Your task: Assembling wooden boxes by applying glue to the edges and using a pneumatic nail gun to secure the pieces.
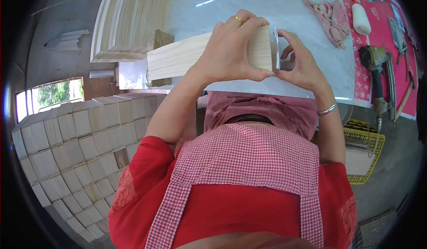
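My left hand (231,48) grips the right end of a long pale wooden board (178,60) that lies across the white table (275,8), a gold ring on one finger. My right hand (298,62), with a silver bangle on the wrist, presses a thin flat white piece (276,48) against the board's end face. Thumbs of both hands meet under that end. A red shirt and red-checked apron fill the lower part of the view.
A stack of thin wooden boards (129,22) stands on the table's left. Many pale wood blocks (80,151) are piled on the floor at left. A pink rag (331,20), white glue bottle (361,20) and nail gun (378,75) lie right, a yellow crate (362,153) below.
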`<state>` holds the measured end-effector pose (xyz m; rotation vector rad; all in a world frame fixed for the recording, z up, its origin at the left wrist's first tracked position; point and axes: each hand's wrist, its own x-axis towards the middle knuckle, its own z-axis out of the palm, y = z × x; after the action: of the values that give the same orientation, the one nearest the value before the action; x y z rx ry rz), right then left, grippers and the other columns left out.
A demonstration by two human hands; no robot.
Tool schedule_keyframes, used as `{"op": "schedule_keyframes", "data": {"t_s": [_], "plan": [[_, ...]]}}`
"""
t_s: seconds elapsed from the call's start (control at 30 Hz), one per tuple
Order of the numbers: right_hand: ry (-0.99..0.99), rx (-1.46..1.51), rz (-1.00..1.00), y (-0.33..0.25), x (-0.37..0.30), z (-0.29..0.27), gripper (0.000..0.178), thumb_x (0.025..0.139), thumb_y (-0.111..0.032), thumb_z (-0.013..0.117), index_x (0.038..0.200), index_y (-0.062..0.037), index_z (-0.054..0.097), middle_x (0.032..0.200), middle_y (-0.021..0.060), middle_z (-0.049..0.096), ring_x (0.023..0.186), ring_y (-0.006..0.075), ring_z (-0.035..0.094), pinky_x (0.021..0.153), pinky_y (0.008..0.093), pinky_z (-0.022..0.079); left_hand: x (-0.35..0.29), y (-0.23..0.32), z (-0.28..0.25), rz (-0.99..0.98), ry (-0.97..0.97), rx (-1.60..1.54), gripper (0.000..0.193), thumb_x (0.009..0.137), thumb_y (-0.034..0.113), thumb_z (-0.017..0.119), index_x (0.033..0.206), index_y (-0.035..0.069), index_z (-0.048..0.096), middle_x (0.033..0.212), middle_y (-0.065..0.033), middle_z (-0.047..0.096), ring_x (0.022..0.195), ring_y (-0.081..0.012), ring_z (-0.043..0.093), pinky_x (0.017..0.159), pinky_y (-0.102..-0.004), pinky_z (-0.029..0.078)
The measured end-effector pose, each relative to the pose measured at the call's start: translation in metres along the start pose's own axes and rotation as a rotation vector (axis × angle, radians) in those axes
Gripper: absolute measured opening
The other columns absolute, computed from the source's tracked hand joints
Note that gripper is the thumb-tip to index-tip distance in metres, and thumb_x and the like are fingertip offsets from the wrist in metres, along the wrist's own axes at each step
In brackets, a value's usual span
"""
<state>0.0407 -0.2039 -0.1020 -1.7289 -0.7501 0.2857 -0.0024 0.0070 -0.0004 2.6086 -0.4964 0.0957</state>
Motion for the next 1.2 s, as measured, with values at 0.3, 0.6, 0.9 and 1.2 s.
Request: {"op": "schedule_keyframes", "data": {"t_s": [0.3, 0.6, 0.9, 1.2], "plan": [[-0.015, 0.031, 0.022, -0.003, -0.001, 0.004, 0.09, 0.062, -0.014, 0.087, 0.139, -0.0066, 0.043, 0.131, 0.0086, 0.053, 0.08, 0.0225, 0.06, 0.069, 0.0327, 0.056, 0.005, -0.006, 0.016, 0.034, 0.024, 0.019, 0.084, 0.049, 0.038, 0.086, 0.123, 0.008, 0.057, 0.116, -0.0114, 0.056, 0.105, -0.0309, 0.057, 0.085, -0.0423, 0.041], [-0.015, 0.016, 0.031, -0.005, -0.001, 0.005, 0.09, 0.062, -0.018, 0.087, 0.139, -0.0062, 0.042, 0.131, 0.0093, 0.053, 0.08, 0.0234, 0.061, 0.07, 0.0333, 0.056, 0.004, -0.009, 0.019, 0.016, 0.012, -0.01, 0.085, 0.049, 0.037, 0.085, 0.123, 0.008, 0.058, 0.115, -0.012, 0.057, 0.105, -0.0306, 0.057, 0.085, -0.0422, 0.041], [-0.023, -0.013, 0.026, -0.005, 0.0, 0.006, 0.089, 0.062, -0.017, 0.087, 0.138, -0.0063, 0.043, 0.129, 0.0103, 0.054, 0.078, 0.0244, 0.061, 0.071, 0.0344, 0.055, 0.004, -0.007, 0.017, -0.031, -0.042, -0.015, 0.086, 0.05, 0.035, 0.086, 0.126, 0.008, 0.057, 0.12, -0.0121, 0.056, 0.109, -0.0325, 0.057, 0.092, -0.0417, 0.042], [0.054, -0.027, 0.007, -0.011, -0.007, 0.014, 0.096, 0.063, -0.014, 0.084, 0.147, -0.0078, 0.036, 0.138, 0.013, 0.049, 0.106, 0.0294, 0.059, 0.087, 0.0376, 0.053, 0.005, -0.012, 0.023, 0.011, -0.001, -0.005, 0.086, 0.049, 0.041, 0.086, 0.122, 0.006, 0.058, 0.115, -0.0114, 0.057, 0.105, -0.03, 0.057, 0.085, -0.0428, 0.041]]}}
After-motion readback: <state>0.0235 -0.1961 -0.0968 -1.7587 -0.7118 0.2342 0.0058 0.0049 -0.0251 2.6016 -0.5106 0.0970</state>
